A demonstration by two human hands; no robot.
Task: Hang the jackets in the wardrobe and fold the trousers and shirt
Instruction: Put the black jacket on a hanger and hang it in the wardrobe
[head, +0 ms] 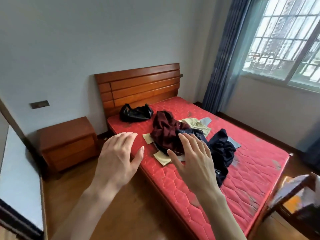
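Your left hand (116,158) up in air, fingers straight and spread, holding nothing. Your right hand (194,160) same, flat and spread, holding nothing.

Messy clothes pile in middle of red quilted mattress (199,187): crumpled dark red jacket (164,130), bunched dark navy jacket (221,153), pale tan trousers (197,125) underneath, bits poking out. Shiny black bag (135,113) near brown wooden headboard (138,85).

Bare red mattress (242,179) around clothes heap (173,135); black bag (136,113) behind.

Grey walls (86,40), wooden headboard (138,85), nightstand (69,142), barred window (284,37), blue curtain (223,54).
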